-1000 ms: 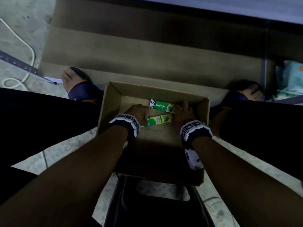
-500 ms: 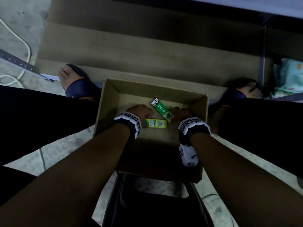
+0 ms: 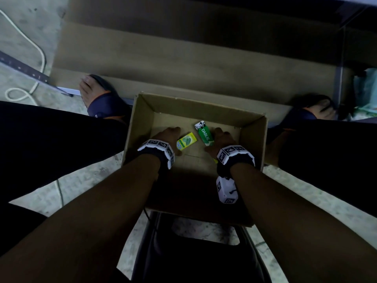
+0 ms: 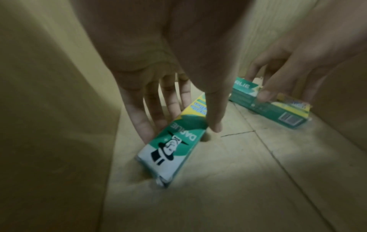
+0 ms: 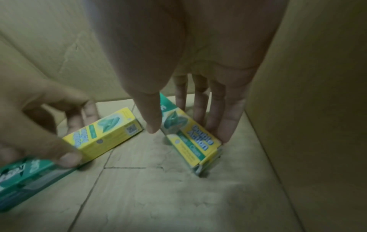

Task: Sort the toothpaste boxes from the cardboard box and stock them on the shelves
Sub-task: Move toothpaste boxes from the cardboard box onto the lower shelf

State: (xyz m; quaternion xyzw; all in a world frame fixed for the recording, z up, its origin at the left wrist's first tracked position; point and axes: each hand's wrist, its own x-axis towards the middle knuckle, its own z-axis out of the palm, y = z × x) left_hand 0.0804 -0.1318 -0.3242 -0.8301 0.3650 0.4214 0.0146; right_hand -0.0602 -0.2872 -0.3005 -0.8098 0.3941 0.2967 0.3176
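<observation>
An open cardboard box [image 3: 253, 137] stands on the floor between my legs, and both hands reach down to its bottom. My left hand [image 3: 170, 137] pinches a green and yellow toothpaste box [image 3: 186, 140] between thumb and fingers; the left wrist view shows this grip [image 4: 180, 130] on the box [image 4: 172, 150]. My right hand [image 3: 222, 139] pinches the second toothpaste box [image 3: 204, 134], printed DARLIE. In the right wrist view its thumb and fingers [image 5: 188, 131] flank that box [image 5: 195, 144]. Both boxes lie on the cardboard bottom.
My feet in dark sandals [image 3: 102, 103] flank the cardboard box. A brown cardboard sheet [image 3: 183, 58] lies beyond it, under a dark shelf edge. A metal upright [image 3: 338, 82] with pale packets [image 3: 367, 92] stands far right. A white cable [image 3: 38, 56] lies at the left and a black stool [image 3: 193, 258] below.
Both toothpaste boxes have been turned on the bottom of the box: the DARLIE box swung from crosswise to nearly lengthwise, and the left one angled away. The hands have drawn slightly apart.
</observation>
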